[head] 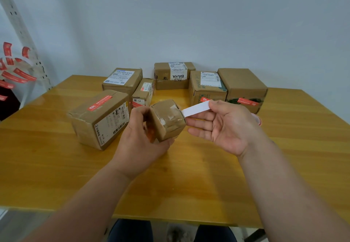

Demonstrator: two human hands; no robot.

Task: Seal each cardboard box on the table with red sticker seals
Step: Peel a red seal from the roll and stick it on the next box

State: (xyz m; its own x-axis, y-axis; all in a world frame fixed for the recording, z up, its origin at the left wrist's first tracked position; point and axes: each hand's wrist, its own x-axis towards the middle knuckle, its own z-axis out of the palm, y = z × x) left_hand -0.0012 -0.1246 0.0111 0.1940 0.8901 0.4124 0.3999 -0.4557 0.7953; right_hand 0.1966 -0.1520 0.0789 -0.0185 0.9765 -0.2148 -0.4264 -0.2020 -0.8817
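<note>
The left hand (140, 135) grips the small cardboard box (167, 118) clear above the tabletop (56, 156), while the right hand (225, 126) pinches a flimsy white sticker strip (196, 108); box judged light, rigid, best held by opposite faces.

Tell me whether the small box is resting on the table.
No. The left hand holds the small box tilted, raised off the table.
</note>
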